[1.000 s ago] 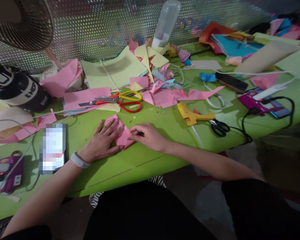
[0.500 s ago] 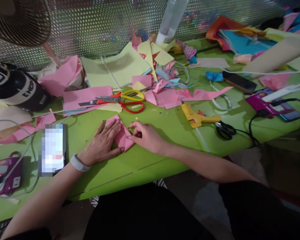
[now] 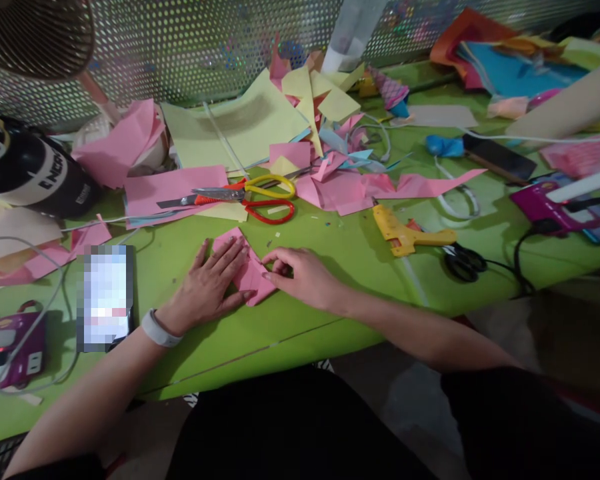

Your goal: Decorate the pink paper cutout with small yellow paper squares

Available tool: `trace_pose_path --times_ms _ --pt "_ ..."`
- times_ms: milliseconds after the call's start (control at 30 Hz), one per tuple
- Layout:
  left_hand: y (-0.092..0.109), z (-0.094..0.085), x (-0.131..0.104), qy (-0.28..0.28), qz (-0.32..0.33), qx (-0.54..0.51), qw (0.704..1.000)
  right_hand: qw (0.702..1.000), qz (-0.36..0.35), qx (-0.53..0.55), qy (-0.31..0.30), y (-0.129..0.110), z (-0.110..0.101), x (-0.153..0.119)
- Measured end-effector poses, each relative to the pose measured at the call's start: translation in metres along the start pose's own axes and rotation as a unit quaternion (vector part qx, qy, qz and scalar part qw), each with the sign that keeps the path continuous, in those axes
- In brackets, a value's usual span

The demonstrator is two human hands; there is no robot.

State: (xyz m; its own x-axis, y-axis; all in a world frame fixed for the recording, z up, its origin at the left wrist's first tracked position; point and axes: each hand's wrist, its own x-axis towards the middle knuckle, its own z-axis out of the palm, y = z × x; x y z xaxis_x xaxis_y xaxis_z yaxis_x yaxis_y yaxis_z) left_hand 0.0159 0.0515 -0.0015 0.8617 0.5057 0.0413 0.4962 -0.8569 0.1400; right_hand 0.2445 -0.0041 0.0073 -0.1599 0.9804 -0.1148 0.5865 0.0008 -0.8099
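A folded piece of pink paper (image 3: 253, 275) lies on the green tabletop (image 3: 300, 327) in front of me. My left hand (image 3: 207, 287) rests flat on its left part, fingers stretched out and pressing it down. At the paper's right edge, my right hand (image 3: 305, 277) has its thumb and index finger pinched on the rim, the other fingers curled. Beyond the paper lie red-and-yellow-handled scissors (image 3: 271, 211), beside a grey blade partly covered by them. Left of my left hand is a phone with a blurred screen (image 3: 105, 300).
A yellow glue gun (image 3: 397, 232) and black-handled scissors (image 3: 463, 262) lie to the right. Yellow paper sheets (image 3: 240, 123) and pink scraps (image 3: 335, 193) pile up at the back. A black bottle (image 3: 45, 173), a fan (image 3: 35, 40) and a purple power strip (image 3: 15, 350) with cables stand left.
Both hands stay on the pink paper in nearly the same pose; the right fingers keep hold of its edge. The view has shifted slightly, so the things at right appear farther right.
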Motion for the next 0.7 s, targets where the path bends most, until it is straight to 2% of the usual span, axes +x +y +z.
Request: trace_pose_path --times_ms 333,467,600,700 --pt "0.0 -0.002 0.001 -0.007 0.003 -0.013 1.0 1.0 -0.001 -0.006 0.002 -0.004 0.0 -0.003" --pt "0.0 -0.003 0.001 0.015 0.006 -0.001 1.0 1.0 0.004 -0.011 0.003 -0.003 0.001 -0.003" --pt "0.012 -0.01 -0.002 0.065 0.036 0.019 0.997 1.0 -0.004 -0.006 0.001 -0.002 0.001 -0.003" --pt "0.026 -0.016 -0.006 0.079 0.052 0.013 0.995 1.0 -0.012 -0.011 -0.001 -0.002 0.001 -0.004"
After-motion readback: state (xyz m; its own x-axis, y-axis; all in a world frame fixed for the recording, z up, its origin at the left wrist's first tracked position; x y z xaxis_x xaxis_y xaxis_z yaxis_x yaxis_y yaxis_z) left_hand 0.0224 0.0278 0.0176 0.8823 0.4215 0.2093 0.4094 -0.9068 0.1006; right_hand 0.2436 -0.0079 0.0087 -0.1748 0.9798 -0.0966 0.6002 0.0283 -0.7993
